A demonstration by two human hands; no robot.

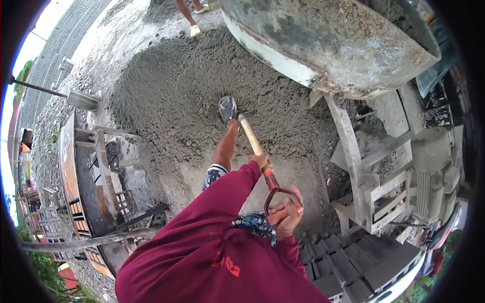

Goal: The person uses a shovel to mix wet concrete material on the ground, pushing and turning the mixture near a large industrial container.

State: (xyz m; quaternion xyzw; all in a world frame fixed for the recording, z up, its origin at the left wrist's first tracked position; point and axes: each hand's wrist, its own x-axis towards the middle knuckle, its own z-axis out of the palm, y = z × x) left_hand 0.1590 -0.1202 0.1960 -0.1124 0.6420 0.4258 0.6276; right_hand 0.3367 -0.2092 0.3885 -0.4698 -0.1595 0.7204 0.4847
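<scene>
A shovel [252, 136] slants away from me, its pale wooden shaft running into a broad heap of damp grey mortar or concrete mix [177, 96]. The blade is mostly hidden in the mix. Partway down the shaft, near the red socket of the handle, my left hand [259, 161] is closed round the wood. My right hand [287, 217] grips the D-shaped handle at the near end. Beside the shaft's far end, my foot in a dark, mix-smeared shoe [228, 110] stands on the heap.
A large rusty metal drum or hopper [328, 40] overhangs the far right, above a grey-coated frame [348, 136]. Rows of grey blocks [348, 262] lie at the near right. A metal-and-wood stand [103, 171] is at left. Another person's legs [188, 15] show beyond the heap.
</scene>
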